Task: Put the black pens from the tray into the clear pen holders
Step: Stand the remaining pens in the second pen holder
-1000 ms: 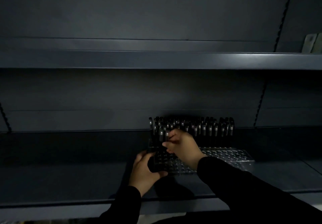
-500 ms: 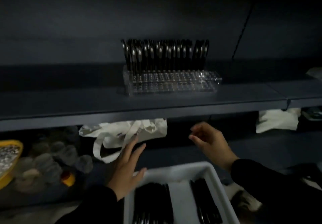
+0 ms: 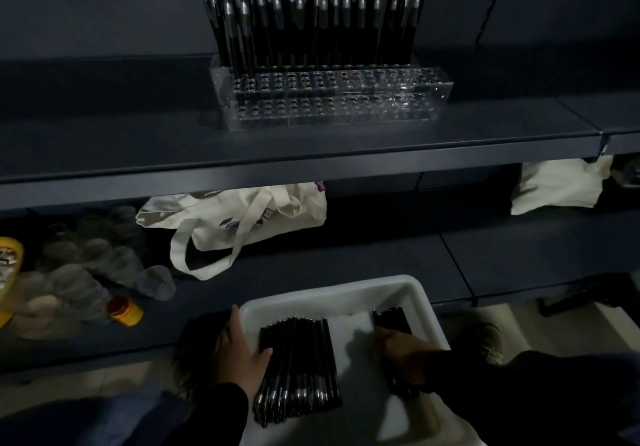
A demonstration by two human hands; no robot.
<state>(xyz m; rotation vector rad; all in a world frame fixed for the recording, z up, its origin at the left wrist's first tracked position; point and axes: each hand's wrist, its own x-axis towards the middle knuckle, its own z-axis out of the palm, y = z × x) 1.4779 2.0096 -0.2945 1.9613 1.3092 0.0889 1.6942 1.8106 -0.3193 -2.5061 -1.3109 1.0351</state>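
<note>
The step in hand looked like fetching a fresh batch of pens from the tray [image 3: 346, 289]. The left hand [image 3: 239, 352] lay over the tray's left rim, its fingers straight and resting against the near bundle of pens [image 3: 298, 366], grasping nothing. The right hand [image 3: 401, 352] was down on the smaller bundle [image 3: 393, 319] by the right wall, fingers seemingly curled on those pens, though the dim light made the grip hard to confirm.

Both bundles lay flat in the tray, long axes running away from the person toward the shelf [image 3: 311, 154], the silver bands at the near end. The holder [image 3: 329, 102] stood on that shelf above, its back row full of upright pens and its front rows of holes apparently vacant.

The next move, by my judgement, called for lifting a few pens, turning them from flat to upright, and seating each in a free hole without knocking those already standing.
</note>
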